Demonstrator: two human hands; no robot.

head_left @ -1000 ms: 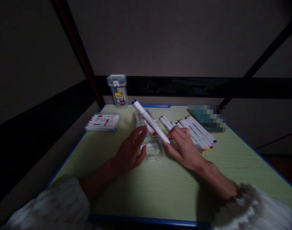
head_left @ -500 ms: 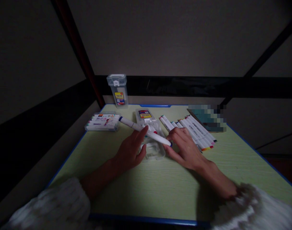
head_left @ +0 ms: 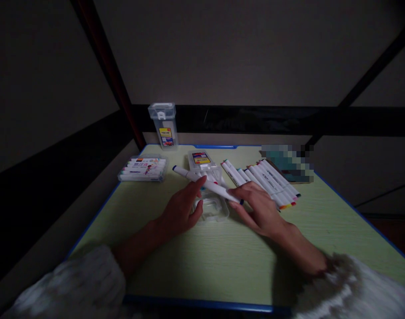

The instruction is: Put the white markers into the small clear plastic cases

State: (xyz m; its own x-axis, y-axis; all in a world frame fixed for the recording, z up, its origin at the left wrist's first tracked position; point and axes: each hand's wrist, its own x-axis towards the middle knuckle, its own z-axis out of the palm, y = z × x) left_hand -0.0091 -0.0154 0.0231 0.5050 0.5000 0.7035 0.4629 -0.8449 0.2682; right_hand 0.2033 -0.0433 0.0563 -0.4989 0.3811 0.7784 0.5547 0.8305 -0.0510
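A white marker (head_left: 217,188) with dark blue ends lies aslant between my hands. My right hand (head_left: 260,210) pinches its lower right end between thumb and fingers. At its middle, the fingertips of my left hand (head_left: 180,208) come up against or just in front of the barrel, with thumb and forefinger apart. Under the marker is a clear plastic case (head_left: 204,166) with a yellow-and-red label, lying on the table with several markers inside. Its clear lid (head_left: 218,217) rests nearest me, between my hands.
Several white markers (head_left: 270,179) lie in a slanted row at the right. Beyond them sits a pixelated greenish item (head_left: 285,166). A flat pack of markers (head_left: 144,168) lies at the left. Behind stands an upright clear case (head_left: 164,126). The table (head_left: 198,266) has a blue rim.
The marker has shifted a little to the right and down with my right hand. My left hand has stayed almost in place.
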